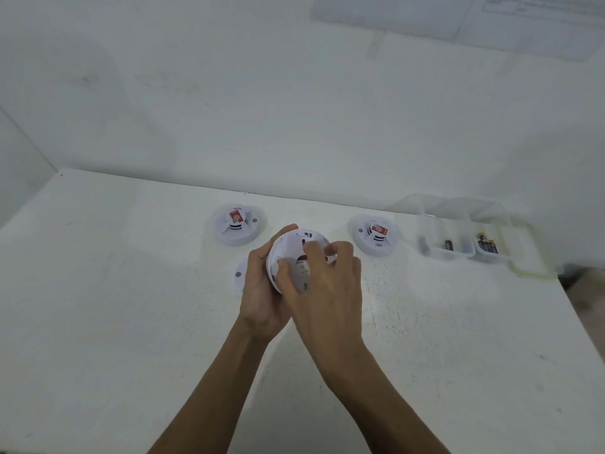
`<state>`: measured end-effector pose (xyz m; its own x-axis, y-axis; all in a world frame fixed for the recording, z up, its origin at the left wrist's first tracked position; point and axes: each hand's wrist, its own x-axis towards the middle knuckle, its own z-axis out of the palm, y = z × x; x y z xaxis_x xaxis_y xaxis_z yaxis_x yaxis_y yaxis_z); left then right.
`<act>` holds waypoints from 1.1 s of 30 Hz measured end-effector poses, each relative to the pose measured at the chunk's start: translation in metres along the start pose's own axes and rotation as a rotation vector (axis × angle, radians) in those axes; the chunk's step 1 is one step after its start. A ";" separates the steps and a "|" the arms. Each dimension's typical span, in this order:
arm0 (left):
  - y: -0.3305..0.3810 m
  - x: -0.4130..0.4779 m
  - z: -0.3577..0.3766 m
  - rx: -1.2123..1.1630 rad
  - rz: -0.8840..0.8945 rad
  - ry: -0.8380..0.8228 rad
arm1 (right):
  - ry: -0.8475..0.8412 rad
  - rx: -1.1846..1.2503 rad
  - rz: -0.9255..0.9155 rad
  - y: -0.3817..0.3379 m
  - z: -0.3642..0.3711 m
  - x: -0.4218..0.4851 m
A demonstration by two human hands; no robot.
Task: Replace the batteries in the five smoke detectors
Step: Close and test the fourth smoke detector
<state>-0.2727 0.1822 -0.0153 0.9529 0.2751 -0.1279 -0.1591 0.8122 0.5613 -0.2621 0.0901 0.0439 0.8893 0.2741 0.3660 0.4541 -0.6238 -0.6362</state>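
Note:
My left hand (262, 290) grips a white round smoke detector (294, 253) by its left rim, its underside tilted toward me above the table. My right hand (327, 280) lies over that underside, fingers curled on the detector's back; what the fingertips hold is blurred. A second detector (237, 224) with a red sticker sits at the back left. A third detector (376, 235) sits at the back right. Part of another white round piece (240, 273) shows on the table behind my left hand.
A clear plastic tray (435, 253) holding batteries (448, 245) and a second tray (491, 257) with several batteries (487, 245) stand at the back right beside an open clear lid (523, 267). The white table (131, 306) meets the wall behind; its right edge drops off near the trays.

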 end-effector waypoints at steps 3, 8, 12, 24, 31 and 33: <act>0.002 -0.001 0.003 0.048 0.024 -0.002 | -0.004 -0.146 0.011 -0.017 0.007 0.003; 0.014 -0.004 0.000 -0.117 -0.089 -0.030 | -0.063 -0.055 -0.139 0.003 -0.007 0.005; 0.024 -0.008 0.003 -0.111 -0.123 -0.054 | -0.174 0.120 -0.163 0.021 -0.017 0.012; 0.037 -0.009 0.026 0.735 0.089 0.004 | -0.382 0.518 0.241 0.030 -0.023 0.012; 0.051 -0.017 0.023 0.813 0.126 -0.094 | -0.358 1.261 0.610 0.043 -0.033 0.018; 0.053 -0.018 0.025 0.815 0.124 -0.116 | -0.374 1.340 0.631 0.045 -0.034 0.019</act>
<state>-0.2920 0.2080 0.0370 0.9684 0.2473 0.0336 -0.0701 0.1406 0.9876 -0.2271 0.0427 0.0453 0.8192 0.5172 -0.2480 -0.4620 0.3388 -0.8196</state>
